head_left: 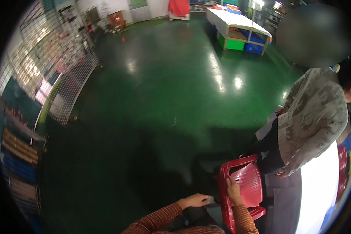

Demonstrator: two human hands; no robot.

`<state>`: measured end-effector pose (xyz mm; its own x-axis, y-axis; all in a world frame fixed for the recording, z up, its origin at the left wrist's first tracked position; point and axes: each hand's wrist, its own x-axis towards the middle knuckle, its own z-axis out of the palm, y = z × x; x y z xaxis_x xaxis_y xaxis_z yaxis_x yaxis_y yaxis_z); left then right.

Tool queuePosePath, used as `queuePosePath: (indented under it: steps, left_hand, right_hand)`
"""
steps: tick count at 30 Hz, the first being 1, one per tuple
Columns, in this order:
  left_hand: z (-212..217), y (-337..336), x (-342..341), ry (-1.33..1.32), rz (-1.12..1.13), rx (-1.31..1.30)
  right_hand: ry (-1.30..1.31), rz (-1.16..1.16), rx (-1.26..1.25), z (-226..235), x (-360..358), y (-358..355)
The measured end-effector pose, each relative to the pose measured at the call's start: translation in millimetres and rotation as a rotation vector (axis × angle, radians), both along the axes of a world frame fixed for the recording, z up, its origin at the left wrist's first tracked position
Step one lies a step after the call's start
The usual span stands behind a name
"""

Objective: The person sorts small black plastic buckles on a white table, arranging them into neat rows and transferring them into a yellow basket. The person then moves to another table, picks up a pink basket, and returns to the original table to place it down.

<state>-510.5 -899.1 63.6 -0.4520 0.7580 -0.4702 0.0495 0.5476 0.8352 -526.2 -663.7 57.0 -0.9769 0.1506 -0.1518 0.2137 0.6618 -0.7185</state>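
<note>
My right hand [233,190] is closed over the rim of a red plastic chair [249,183] at the lower right. The chair's seat and both armrests show, and its legs are mostly hidden. To the left of the chair, my left hand [197,200] is held low in front of my body, its fingers loosely stretched toward the chair but apart from it. A greyish patch shows beside those fingertips, too dim to make out. Both forearms are in brown striped sleeves.
A person in a grey patterned top [314,113] stands just beyond the chair, beside a white-topped table [319,187]. Another white table [238,23] at the far right has green and blue crates [234,44] beneath. A wire rack [76,87] leans at left above the green floor [156,89].
</note>
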Motion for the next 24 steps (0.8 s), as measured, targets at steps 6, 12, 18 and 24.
queuePosePath:
  steps: [6, 12, 18, 24]
  left_hand:
    - [-60, -125, -213, 0.024, 0.509, -0.019]
    - [-155, -362, -317, 0.004, 0.521, -0.874]
    - [-218, -475, -422, -0.26, 0.514, -1.005]
    - [-205, -471, -792, -0.228, 0.469, -0.951]
  right_hand:
    - [-0.085, -0.183, 0.275, 20, -143, 16]
    - [0.217, -0.122, 0.178, 68, -477, -60]
    - [0.476, 0.498, -0.015, 92, -816, -222]
    - [-0.178, 0.413, 0.058, -79, -1069, -258]
